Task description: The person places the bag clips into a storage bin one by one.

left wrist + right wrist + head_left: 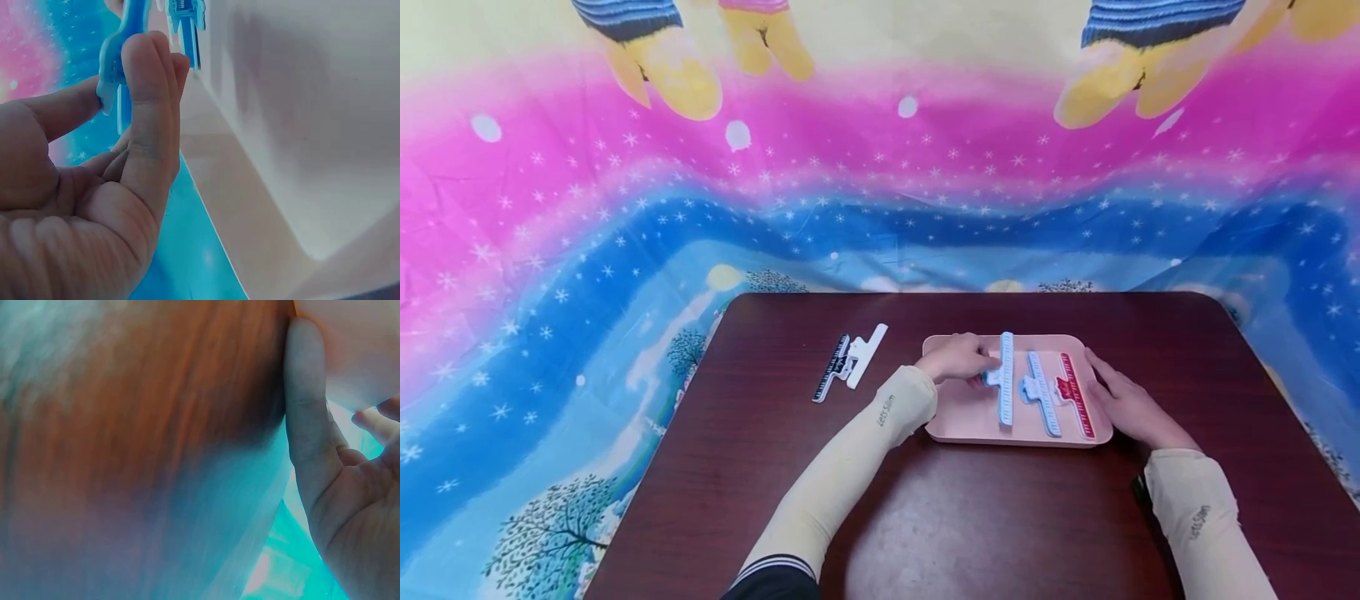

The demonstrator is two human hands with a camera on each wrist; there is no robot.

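Observation:
Over the pink tray [958,425], my left hand [955,358] pinches a light blue clip [1007,379] by its handle. The left wrist view shows the thumb on one side of that clip [107,75] and the fingers on the other. Inside the tray lie a blue clip [1045,396] and, to its right, a red clip [1077,398], about parallel. My right hand [1138,410] touches the tray's right side with extended fingers. Its thumb lies straight against the tray's outer wall [359,356] in the right wrist view.
Left of the tray, a black clip [830,371] and a white clip [871,354] lie close together on the dark wooden table [760,467]. A colourful printed cloth [850,192] hangs behind the table's far edge.

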